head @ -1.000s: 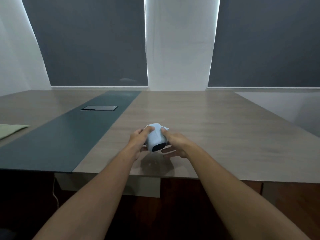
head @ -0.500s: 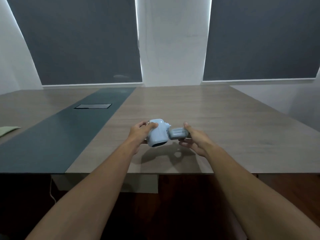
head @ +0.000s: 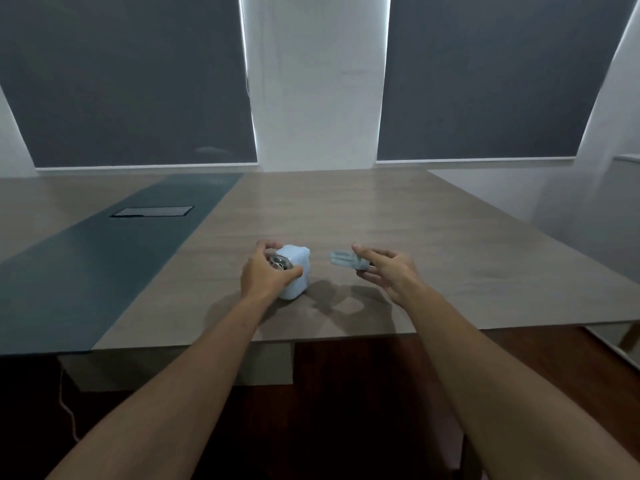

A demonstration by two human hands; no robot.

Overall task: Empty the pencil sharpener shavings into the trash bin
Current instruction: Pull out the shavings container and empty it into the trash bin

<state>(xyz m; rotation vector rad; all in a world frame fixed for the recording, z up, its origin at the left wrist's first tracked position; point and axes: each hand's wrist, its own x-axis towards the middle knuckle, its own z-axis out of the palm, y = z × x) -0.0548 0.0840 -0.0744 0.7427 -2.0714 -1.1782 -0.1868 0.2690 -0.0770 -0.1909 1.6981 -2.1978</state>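
Observation:
A pale blue pencil sharpener [head: 295, 276] rests on the wooden table [head: 398, 230] near its front edge. My left hand [head: 265, 273] grips it from the left, fingers over a metal part on its top. My right hand [head: 388, 271] holds the sharpener's translucent shavings drawer [head: 343, 259], pulled clear of the body and raised a little above the table to the right. No trash bin is in view.
A dark green strip [head: 104, 265] runs along the table's left half, with a rectangular cable hatch [head: 152, 211] set in it. Grey window blinds and a white wall stand behind the table. The floor under the front edge is dark.
The drawer has come out of the sharpener in my right hand and moved away to the right. My left hand has turned the sharpener and set it down on the table.

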